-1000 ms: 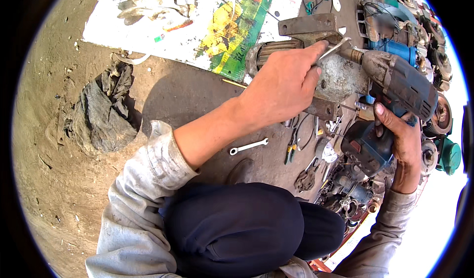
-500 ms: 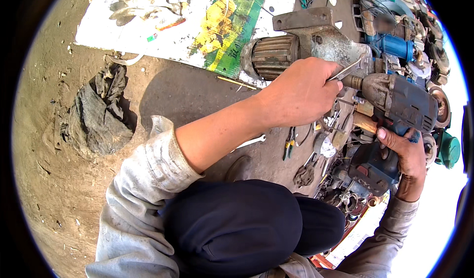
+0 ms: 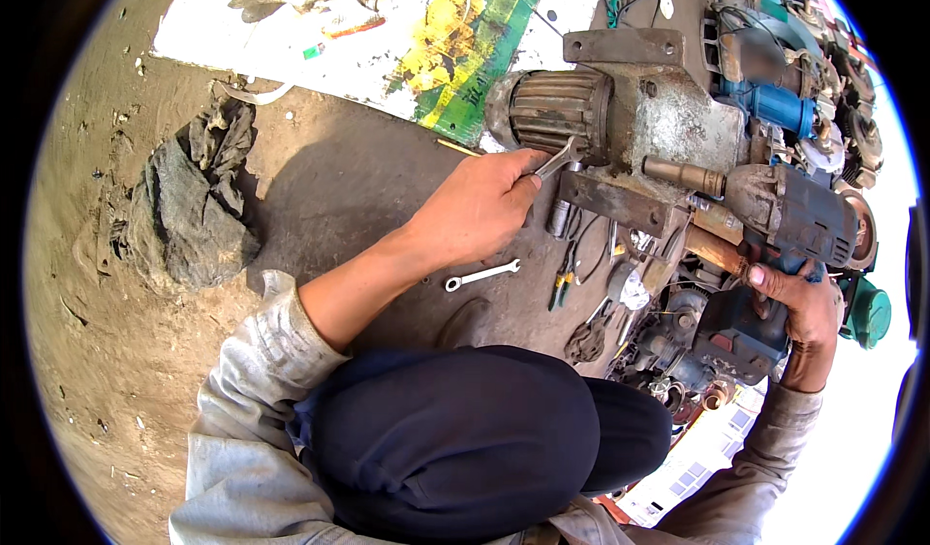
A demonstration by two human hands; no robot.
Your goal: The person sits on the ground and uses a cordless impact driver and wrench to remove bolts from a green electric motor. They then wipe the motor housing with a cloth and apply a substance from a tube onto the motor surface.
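I'm squatting in an open-air repair yard on bare dirt ground (image 3: 116, 380). Old electric motors (image 3: 620, 119) and power tool bodies (image 3: 804, 218) crowd the upper right, a loose spanner (image 3: 481, 275) lies mid-frame, an oily rag (image 3: 194, 206) at left.

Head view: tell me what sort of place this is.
Probably an open-air repair spot on dirt ground: a worn electric motor, a loose spanner, and piled machine parts beside it.

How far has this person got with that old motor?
Done: nothing visibly taken off. In hand: the left hand holds a wrench at the rusty motor, and the right hand grips a power wrench aimed at it. Left: the motor looks fully assembled; a spare spanner lies unused.
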